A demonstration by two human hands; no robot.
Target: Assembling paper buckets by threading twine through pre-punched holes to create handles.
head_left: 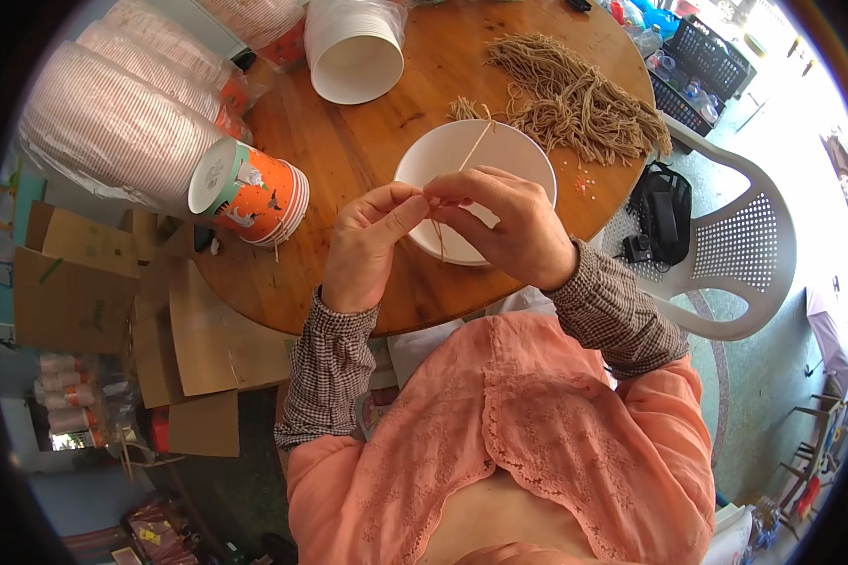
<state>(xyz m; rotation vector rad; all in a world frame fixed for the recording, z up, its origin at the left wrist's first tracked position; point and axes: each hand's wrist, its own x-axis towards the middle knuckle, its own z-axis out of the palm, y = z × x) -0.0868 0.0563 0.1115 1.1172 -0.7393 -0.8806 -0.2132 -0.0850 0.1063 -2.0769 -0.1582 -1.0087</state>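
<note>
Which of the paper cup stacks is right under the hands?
The white paper bowl under both hands, the left hand and right hand, which pinch a tan string. The orange cup stack and white cup stack lie on their sides, farther off.

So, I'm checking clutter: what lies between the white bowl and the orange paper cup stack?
Only bare wooden table shows between the white bowl and the orange paper cup stack, in the head view.

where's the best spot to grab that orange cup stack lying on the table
Probably around the orange side wall of the cup stack, near its white open mouth, coming from above. It lies tipped on its side on the table with the mouth facing left, so the round wall is exposed on top. Both hands are pinching twine now.
</note>
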